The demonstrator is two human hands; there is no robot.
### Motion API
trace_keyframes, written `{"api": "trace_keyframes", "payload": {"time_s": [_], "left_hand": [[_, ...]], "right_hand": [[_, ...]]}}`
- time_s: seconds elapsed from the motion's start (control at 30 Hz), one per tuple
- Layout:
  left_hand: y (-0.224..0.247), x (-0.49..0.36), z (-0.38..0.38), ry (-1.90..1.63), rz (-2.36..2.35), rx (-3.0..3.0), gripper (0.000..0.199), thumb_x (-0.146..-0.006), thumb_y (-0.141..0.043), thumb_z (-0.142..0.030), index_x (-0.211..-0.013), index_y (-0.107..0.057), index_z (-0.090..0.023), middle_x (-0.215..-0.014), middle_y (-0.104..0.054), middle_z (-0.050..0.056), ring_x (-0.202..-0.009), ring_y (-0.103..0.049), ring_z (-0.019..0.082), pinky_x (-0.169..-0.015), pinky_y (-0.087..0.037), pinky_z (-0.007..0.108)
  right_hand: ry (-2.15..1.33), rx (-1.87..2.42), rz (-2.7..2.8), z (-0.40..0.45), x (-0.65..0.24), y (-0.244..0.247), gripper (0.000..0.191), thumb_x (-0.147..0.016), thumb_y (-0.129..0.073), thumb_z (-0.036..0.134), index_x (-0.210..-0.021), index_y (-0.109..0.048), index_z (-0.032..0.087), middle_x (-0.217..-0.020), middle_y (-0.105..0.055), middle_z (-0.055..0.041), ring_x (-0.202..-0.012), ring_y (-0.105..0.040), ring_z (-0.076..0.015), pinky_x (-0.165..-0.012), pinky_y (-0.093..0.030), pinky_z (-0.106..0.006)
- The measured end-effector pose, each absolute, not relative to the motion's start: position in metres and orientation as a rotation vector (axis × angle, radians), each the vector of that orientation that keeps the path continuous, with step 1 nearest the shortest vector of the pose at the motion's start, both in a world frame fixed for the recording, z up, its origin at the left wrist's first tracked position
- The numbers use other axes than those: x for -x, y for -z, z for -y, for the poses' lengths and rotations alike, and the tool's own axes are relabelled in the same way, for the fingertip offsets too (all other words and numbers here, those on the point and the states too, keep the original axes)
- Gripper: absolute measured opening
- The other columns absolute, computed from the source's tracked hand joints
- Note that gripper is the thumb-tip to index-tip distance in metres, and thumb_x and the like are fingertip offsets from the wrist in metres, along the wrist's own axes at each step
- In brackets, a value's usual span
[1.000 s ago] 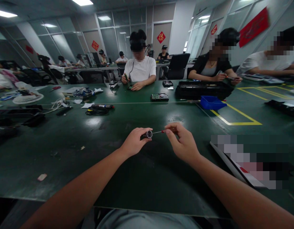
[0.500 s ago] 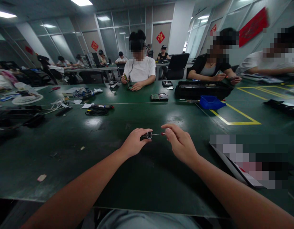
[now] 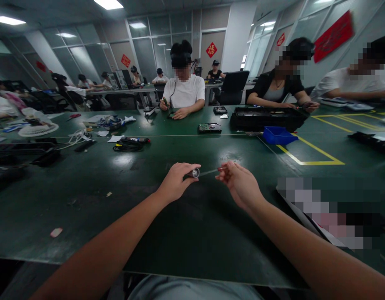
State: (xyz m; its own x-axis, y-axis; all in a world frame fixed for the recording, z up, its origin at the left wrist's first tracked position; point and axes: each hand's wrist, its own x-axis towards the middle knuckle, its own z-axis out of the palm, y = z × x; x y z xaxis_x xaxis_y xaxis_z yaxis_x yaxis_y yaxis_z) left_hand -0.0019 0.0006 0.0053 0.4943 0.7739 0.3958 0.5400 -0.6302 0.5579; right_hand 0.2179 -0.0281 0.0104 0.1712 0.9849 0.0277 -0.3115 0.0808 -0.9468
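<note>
My left hand (image 3: pixel 174 181) is closed around a small dark cylinder (image 3: pixel 195 173), thumb and fingers on either side of it. Its round, silvery end faces me, with dark spots inside the rim; the rest is hidden by the hand. My right hand (image 3: pixel 243 184) pinches a thin screwdriver (image 3: pixel 220 168) by its red handle. The slightly blurred shaft points left toward the cylinder's end. Whether the tip touches it, I cannot tell. Both hands are held above the green table (image 3: pixel 182 250).
Beyond my hands lie a bundled black cable (image 3: pixel 128 144), a hard drive (image 3: pixel 209 128), a blue bin (image 3: pixel 278 135) and a long black housing (image 3: pixel 267 118). At right is a partly blurred-out sheet (image 3: pixel 323 225). Several people work around the tables, one person (image 3: pixel 184 91) straight across.
My right hand has rolled and its fingers have curled in around the screwdriver's handle. The shaft now slants, handle end higher. My left hand still holds the cylinder, slightly higher in view.
</note>
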Motion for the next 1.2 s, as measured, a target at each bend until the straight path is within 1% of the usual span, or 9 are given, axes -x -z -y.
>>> {"api": "trace_keyframes", "payload": {"time_s": [0.1, 0.2, 0.33, 0.47, 0.67, 0.77, 0.9, 1.0, 1.2], "left_hand": [[-0.005, 0.002, -0.002, -0.817, -1.138, -2.386, 0.041, -0.093, -0.066, -0.024, -0.133, -0.059, -0.029, -0.118, -0.068, 0.004, -0.111, -0.059, 0.023, -0.105, -0.042, 0.045], [-0.004, 0.001, -0.002, -0.779, -1.154, -2.379, 0.041, -0.093, -0.066, -0.023, -0.133, -0.06, -0.028, -0.115, -0.068, 0.004, -0.109, -0.06, 0.023, -0.104, -0.043, 0.045], [-0.003, 0.0, -0.002, -0.747, -1.175, -2.406, 0.04, -0.092, -0.066, -0.022, -0.131, -0.061, -0.027, -0.118, -0.068, 0.005, -0.112, -0.059, 0.024, -0.102, -0.043, 0.045], [-0.002, 0.0, -0.002, -0.713, -1.188, -2.438, 0.041, -0.091, -0.067, -0.023, -0.132, -0.061, -0.028, -0.118, -0.068, 0.005, -0.111, -0.059, 0.024, -0.1, -0.043, 0.045], [0.0, 0.0, -0.001, -0.657, -1.181, -2.51, 0.041, -0.091, -0.068, -0.023, -0.132, -0.061, -0.029, -0.119, -0.069, 0.005, -0.113, -0.058, 0.025, -0.105, -0.038, 0.048], [0.002, 0.0, -0.003, -0.636, -1.176, -2.526, 0.042, -0.091, -0.068, -0.024, -0.132, -0.061, -0.028, -0.118, -0.068, 0.005, -0.113, -0.058, 0.025, -0.106, -0.037, 0.049], [0.005, 0.001, -0.005, -0.634, -1.144, -2.488, 0.042, -0.091, -0.068, -0.021, -0.131, -0.061, -0.025, -0.113, -0.068, 0.006, -0.11, -0.06, 0.023, -0.103, -0.042, 0.046], [0.005, 0.003, -0.006, -0.656, -1.159, -2.441, 0.041, -0.09, -0.068, -0.019, -0.13, -0.062, -0.026, -0.112, -0.068, 0.005, -0.109, -0.06, 0.023, -0.104, -0.043, 0.045], [0.001, 0.004, -0.01, -0.886, -1.177, -2.159, 0.034, -0.088, -0.07, -0.02, -0.122, -0.065, -0.022, -0.121, -0.067, 0.007, -0.113, -0.061, 0.024, -0.103, -0.046, 0.041]], "right_hand": [[-1.129, 1.08, 0.844, 0.024, -0.22, -0.006, 0.027, -0.084, -0.068, 0.048, -0.079, -0.065, 0.022, -0.072, -0.062, -0.0015, -0.062, -0.057, -0.0163, -0.067, -0.058, -0.036], [-1.02, 1.106, 0.925, 0.022, -0.221, -0.001, 0.029, -0.086, -0.066, 0.051, -0.084, -0.065, 0.022, -0.075, -0.063, -0.0014, -0.066, -0.059, -0.0169, -0.069, -0.057, -0.036], [-0.892, 1.108, 1.083, 0.027, -0.22, 0.001, 0.029, -0.092, -0.057, 0.051, -0.092, -0.064, 0.022, -0.08, -0.066, -0.0016, -0.071, -0.062, -0.0174, -0.072, -0.054, -0.036], [-0.667, 1.212, 1.344, 0.036, -0.218, -0.006, 0.028, -0.098, -0.049, 0.047, -0.098, -0.062, 0.023, -0.081, -0.067, -0.0024, -0.076, -0.064, -0.0191, -0.075, -0.05, -0.036], [-0.426, 1.27, 1.607, 0.044, -0.217, -0.016, 0.021, -0.101, -0.043, 0.039, -0.098, -0.058, 0.025, -0.079, -0.068, -0.0026, -0.073, -0.065, -0.0203, -0.069, -0.046, -0.034], [-0.366, 1.286, 1.685, 0.045, -0.218, -0.018, 0.02, -0.101, -0.042, 0.037, -0.098, -0.057, 0.024, -0.079, -0.068, -0.0031, -0.071, -0.065, -0.0203, -0.067, -0.045, -0.033], [-0.305, 1.303, 1.731, 0.043, -0.219, -0.018, 0.021, -0.101, -0.041, 0.037, -0.096, -0.057, 0.024, -0.08, -0.068, -0.0036, -0.071, -0.065, -0.0208, -0.067, -0.044, -0.033], [-0.293, 1.311, 1.746, 0.042, -0.219, -0.017, 0.021, -0.101, -0.042, 0.036, -0.096, -0.058, 0.024, -0.081, -0.068, -0.0041, -0.071, -0.064, -0.0208, -0.066, -0.043, -0.033], [-0.297, 1.304, 1.699, 0.042, -0.221, -0.018, 0.02, -0.101, -0.042, 0.035, -0.097, -0.057, 0.023, -0.083, -0.069, -0.0042, -0.072, -0.065, -0.0201, -0.067, -0.044, -0.032]]}}
